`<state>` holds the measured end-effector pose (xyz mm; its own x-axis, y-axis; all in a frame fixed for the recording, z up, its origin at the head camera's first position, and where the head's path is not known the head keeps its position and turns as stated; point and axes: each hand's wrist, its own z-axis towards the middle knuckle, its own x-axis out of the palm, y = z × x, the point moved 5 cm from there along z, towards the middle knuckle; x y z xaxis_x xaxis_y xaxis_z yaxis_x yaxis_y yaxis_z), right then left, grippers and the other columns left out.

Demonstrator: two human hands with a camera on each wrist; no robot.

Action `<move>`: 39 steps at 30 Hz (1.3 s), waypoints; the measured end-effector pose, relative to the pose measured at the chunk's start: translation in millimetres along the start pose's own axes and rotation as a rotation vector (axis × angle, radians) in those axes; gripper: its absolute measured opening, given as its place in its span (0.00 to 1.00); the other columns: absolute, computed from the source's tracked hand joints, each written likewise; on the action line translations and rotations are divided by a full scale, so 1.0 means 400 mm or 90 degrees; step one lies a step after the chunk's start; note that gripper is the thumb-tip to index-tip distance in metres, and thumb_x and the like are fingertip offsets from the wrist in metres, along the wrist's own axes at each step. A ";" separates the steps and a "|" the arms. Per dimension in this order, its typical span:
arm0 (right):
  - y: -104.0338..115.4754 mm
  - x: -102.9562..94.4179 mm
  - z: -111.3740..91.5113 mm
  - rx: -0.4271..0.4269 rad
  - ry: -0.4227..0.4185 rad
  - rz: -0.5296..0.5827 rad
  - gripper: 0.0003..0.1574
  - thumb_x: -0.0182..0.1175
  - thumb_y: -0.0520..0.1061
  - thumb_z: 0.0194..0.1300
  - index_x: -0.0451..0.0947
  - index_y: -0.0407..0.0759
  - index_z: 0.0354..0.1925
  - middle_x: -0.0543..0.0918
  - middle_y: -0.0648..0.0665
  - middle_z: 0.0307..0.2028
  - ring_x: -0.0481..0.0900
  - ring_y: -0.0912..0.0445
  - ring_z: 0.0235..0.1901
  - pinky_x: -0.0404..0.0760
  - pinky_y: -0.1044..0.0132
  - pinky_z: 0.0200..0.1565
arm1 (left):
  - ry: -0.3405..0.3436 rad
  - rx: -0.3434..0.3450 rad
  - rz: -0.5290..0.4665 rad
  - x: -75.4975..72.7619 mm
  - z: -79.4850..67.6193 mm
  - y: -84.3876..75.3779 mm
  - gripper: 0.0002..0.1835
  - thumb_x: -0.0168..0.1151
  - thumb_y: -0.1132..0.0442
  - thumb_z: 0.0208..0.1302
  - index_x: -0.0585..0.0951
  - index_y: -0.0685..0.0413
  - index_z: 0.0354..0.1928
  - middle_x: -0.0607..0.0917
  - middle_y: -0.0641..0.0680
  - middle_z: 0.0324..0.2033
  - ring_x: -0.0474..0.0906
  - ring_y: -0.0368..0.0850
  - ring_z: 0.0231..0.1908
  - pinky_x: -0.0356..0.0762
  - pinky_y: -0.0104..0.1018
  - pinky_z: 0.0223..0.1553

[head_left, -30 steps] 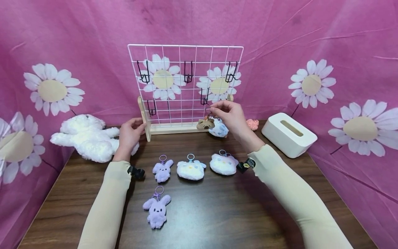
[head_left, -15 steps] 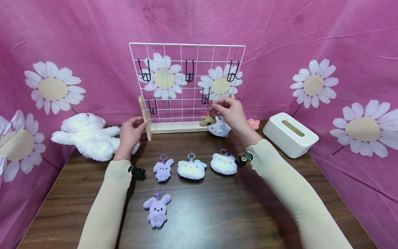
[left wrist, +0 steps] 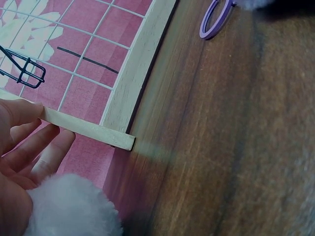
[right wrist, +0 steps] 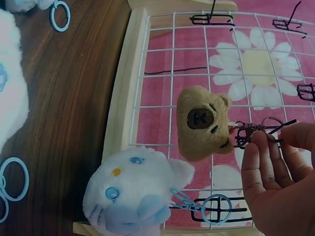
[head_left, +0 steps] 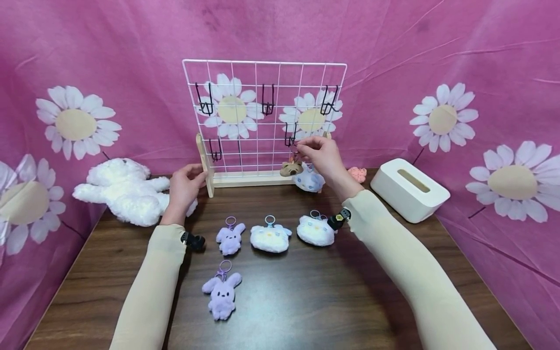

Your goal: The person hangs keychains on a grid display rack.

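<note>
My right hand [head_left: 323, 158] pinches the key ring of a brown bear plush keychain [right wrist: 199, 123] at a black hook low on the right of the white wire grid rack [head_left: 255, 124]. In the right wrist view the ring overlaps the hook [right wrist: 246, 135], and the bear dangles before the grid. Beside it a white and blue cat plush keychain [right wrist: 130, 189] hangs from another hook by its light blue ring. My left hand [head_left: 184, 187] grips the rack's left wooden upright [left wrist: 88, 128], thumb and fingers on opposite sides.
On the table lie two purple rabbit keychains [head_left: 221, 296] and two white cat keychains [head_left: 270, 238]. A white plush [head_left: 127, 192] lies left of the rack. Right of it are a coral plush [head_left: 357, 174] and a white tissue box [head_left: 409, 189]. Several bare black hooks [head_left: 268, 99] hang higher up.
My right hand has risen slightly with the bear keychain, bringing the ring closer to the hook. The left hand keeps its grip on the upright. The head view has shifted a little.
</note>
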<state>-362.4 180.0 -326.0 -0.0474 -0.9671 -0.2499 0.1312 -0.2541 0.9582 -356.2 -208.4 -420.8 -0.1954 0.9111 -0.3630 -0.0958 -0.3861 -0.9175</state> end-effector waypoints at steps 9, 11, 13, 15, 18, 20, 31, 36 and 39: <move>0.007 0.010 0.020 0.022 -0.013 -0.010 0.10 0.67 0.40 0.82 0.89 0.34 0.53 0.89 0.48 0.41 0.89 0.55 0.37 0.96 0.61 0.48 | -0.005 0.009 0.012 -0.002 0.001 0.001 0.20 0.69 0.60 0.81 0.86 0.64 0.68 0.91 0.71 0.58 0.92 0.60 0.52 0.89 0.15 0.41; 0.008 0.012 0.025 0.021 -0.016 -0.016 0.09 0.67 0.40 0.81 0.89 0.34 0.51 0.88 0.49 0.39 0.87 0.57 0.36 0.95 0.64 0.45 | -0.006 0.008 0.011 -0.001 0.000 0.001 0.20 0.69 0.60 0.81 0.86 0.64 0.68 0.91 0.71 0.58 0.92 0.61 0.53 0.89 0.15 0.41; 0.012 0.014 0.030 0.018 -0.019 -0.022 0.09 0.68 0.40 0.80 0.89 0.34 0.50 0.87 0.51 0.37 0.86 0.59 0.35 0.93 0.67 0.43 | -0.008 0.005 0.010 -0.001 0.000 0.002 0.20 0.69 0.61 0.81 0.86 0.63 0.67 0.91 0.70 0.57 0.92 0.59 0.52 0.90 0.15 0.42; 0.014 0.016 0.034 0.017 -0.018 -0.023 0.09 0.68 0.40 0.81 0.88 0.34 0.50 0.86 0.52 0.36 0.85 0.60 0.35 0.92 0.68 0.42 | -0.009 0.003 0.007 0.000 -0.001 0.001 0.20 0.69 0.60 0.81 0.86 0.63 0.67 0.91 0.70 0.57 0.93 0.54 0.50 0.90 0.16 0.42; 0.014 0.018 0.038 0.020 -0.014 -0.017 0.09 0.67 0.40 0.81 0.88 0.33 0.51 0.86 0.52 0.37 0.86 0.61 0.36 0.93 0.67 0.45 | -0.007 -0.001 0.001 0.000 0.001 0.001 0.20 0.69 0.60 0.81 0.86 0.63 0.68 0.91 0.70 0.58 0.93 0.48 0.47 0.91 0.18 0.43; 0.013 0.019 0.038 0.021 -0.012 -0.019 0.10 0.66 0.40 0.82 0.87 0.33 0.52 0.86 0.51 0.38 0.86 0.61 0.37 0.93 0.65 0.47 | -0.003 -0.004 -0.003 0.001 0.001 0.001 0.21 0.69 0.60 0.81 0.85 0.63 0.68 0.90 0.70 0.59 0.92 0.47 0.46 0.92 0.19 0.44; 0.012 0.020 0.045 0.025 -0.017 -0.031 0.13 0.67 0.40 0.81 0.88 0.31 0.54 0.87 0.50 0.40 0.86 0.60 0.38 0.94 0.64 0.51 | -0.005 -0.003 0.009 -0.001 -0.001 0.003 0.21 0.69 0.60 0.82 0.85 0.63 0.68 0.91 0.70 0.58 0.92 0.61 0.53 0.90 0.16 0.42; 0.009 0.020 0.046 0.030 -0.020 -0.028 0.13 0.67 0.40 0.81 0.88 0.31 0.55 0.87 0.51 0.39 0.85 0.63 0.37 0.94 0.63 0.51 | -0.001 -0.007 0.002 0.002 0.002 0.007 0.21 0.68 0.60 0.82 0.85 0.63 0.69 0.90 0.70 0.59 0.93 0.50 0.49 0.91 0.17 0.43; 0.007 0.020 0.046 0.029 -0.023 -0.026 0.13 0.67 0.39 0.81 0.88 0.30 0.56 0.88 0.50 0.39 0.86 0.63 0.36 0.95 0.63 0.52 | 0.003 -0.005 -0.001 0.001 0.005 0.008 0.21 0.68 0.61 0.82 0.85 0.64 0.69 0.90 0.70 0.60 0.92 0.48 0.48 0.91 0.17 0.43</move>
<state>-380.6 171.9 -322.5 -0.0877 -0.9545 -0.2850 0.0838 -0.2922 0.9527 -358.7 -209.6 -423.6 -0.1914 0.9123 -0.3620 -0.0891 -0.3835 -0.9192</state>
